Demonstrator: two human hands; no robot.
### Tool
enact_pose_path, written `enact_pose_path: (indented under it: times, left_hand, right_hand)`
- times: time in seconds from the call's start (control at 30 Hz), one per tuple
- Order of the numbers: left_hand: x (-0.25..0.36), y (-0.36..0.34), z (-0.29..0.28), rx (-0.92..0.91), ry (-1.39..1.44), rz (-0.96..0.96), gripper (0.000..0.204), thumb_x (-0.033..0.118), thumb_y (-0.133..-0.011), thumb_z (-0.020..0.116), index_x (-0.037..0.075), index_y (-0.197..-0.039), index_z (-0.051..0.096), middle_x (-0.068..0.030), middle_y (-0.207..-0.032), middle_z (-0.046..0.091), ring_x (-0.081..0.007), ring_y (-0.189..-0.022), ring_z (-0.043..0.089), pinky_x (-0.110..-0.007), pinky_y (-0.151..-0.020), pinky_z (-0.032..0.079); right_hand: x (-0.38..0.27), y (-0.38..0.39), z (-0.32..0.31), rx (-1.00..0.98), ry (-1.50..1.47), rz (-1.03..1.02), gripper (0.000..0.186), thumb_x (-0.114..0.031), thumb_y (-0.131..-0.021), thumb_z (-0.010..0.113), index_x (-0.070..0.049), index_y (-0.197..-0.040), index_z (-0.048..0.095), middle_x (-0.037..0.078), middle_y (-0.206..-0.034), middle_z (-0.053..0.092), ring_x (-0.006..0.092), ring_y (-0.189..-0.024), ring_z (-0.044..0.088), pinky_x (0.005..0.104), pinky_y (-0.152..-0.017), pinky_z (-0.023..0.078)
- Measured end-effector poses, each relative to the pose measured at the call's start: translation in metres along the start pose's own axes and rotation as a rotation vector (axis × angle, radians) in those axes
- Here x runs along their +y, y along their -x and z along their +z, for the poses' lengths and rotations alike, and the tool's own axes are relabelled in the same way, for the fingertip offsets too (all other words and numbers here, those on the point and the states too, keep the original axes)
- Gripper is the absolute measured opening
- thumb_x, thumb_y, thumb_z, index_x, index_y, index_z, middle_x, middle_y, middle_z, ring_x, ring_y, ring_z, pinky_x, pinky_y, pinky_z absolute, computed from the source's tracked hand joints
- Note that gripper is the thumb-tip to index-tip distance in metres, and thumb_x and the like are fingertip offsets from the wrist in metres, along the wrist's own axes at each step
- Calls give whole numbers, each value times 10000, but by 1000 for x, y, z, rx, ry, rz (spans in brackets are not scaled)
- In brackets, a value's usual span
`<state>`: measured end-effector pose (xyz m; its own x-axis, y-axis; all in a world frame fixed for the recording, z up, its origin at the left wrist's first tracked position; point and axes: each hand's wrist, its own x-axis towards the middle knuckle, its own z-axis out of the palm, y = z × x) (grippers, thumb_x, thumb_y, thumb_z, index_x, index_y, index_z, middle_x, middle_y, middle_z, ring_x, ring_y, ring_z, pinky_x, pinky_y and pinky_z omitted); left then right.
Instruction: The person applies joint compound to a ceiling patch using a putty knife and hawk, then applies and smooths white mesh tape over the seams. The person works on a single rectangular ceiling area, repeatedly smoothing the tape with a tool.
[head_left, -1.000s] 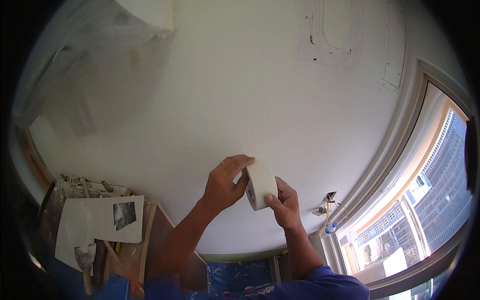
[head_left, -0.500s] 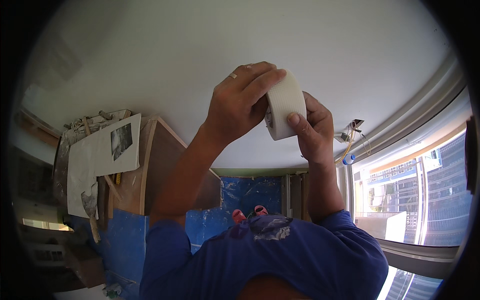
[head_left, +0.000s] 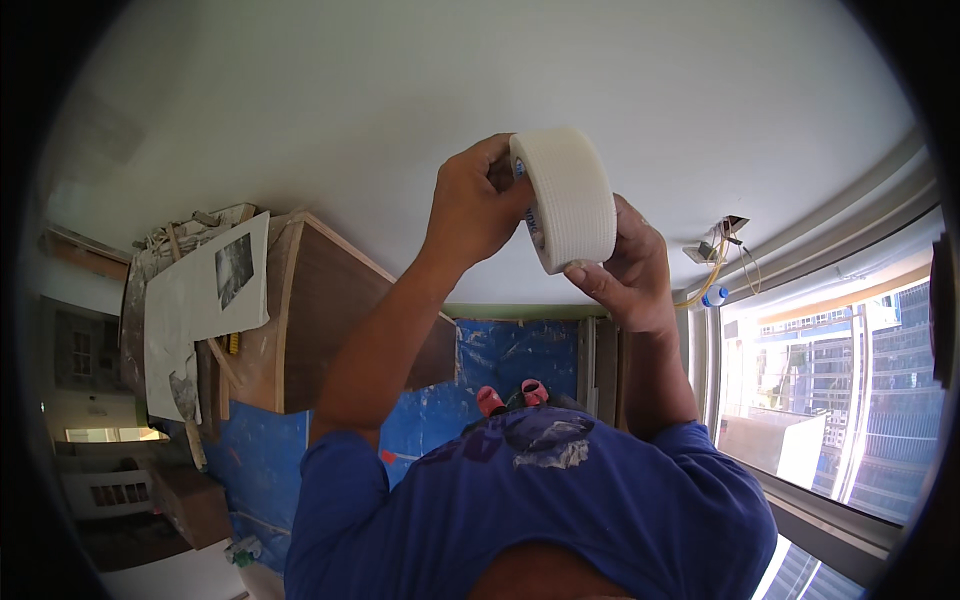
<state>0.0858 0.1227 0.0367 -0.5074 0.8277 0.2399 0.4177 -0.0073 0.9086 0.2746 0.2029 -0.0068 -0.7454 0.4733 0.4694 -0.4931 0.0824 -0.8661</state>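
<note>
Two hands on one roll of white mesh tape (head_left: 572, 195), raised before the person's chest against a pale wall (head_left: 400, 90). Left hand (head_left: 476, 205): closed on the roll's left side, thumb at the core opening, fingers behind the upper edge. Right hand (head_left: 637, 268): gripping the lower right, thumb at the bottom edge, fingers partly hidden behind. Roll tilted, its outer band facing up and right.

Surroundings, as I see them: to the person's left, a wooden cabinet (head_left: 345, 305) with a white board (head_left: 195, 305) on it, a dark square patch near the board's right end. Below, blue floor sheeting (head_left: 520, 347) and pink shoes (head_left: 534, 390). To the right, loose wires (head_left: 718, 270) at a wall opening, beside a bright window (head_left: 790, 400).
</note>
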Motion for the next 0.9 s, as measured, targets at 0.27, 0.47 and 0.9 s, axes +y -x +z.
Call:
enact_pose_path:
  times: [0.27, 0.47, 0.9]
  left_hand:
    - [-16, -2, 11, -2, -1, 38, 421, 138, -937, 762, -18, -1321, 684, -99, -909, 783, -129, -722, 695, -318, -704, 570]
    - [-12, -4, 16, -31, -41, -74, 441, 139, -934, 763, -35, -1330, 672, -105, -874, 767, -127, -705, 685, -318, -685, 564]
    - [-22, -25, 36, -104, -92, -181, 489, 222, -945, 824, -36, -1335, 681, -107, -850, 757, -144, -707, 709, -326, -660, 564]
  right_hand:
    - [-7, -2, -6, -4, -117, -7, 623, -78, -912, 758, 109, -1465, 540, 206, -1281, 722, 274, -1256, 673, 414, -1099, 495]
    - [-3, -9, -16, -24, -136, -5, 635, -110, -940, 707, 126, -1490, 495, 238, -1267, 717, 298, -1224, 699, 422, -1062, 538]
    - [15, -9, -28, 126, -359, 51, 689, -102, -959, 729, 110, -1541, 430, 191, -1335, 695, 247, -1251, 678, 393, -1115, 504]
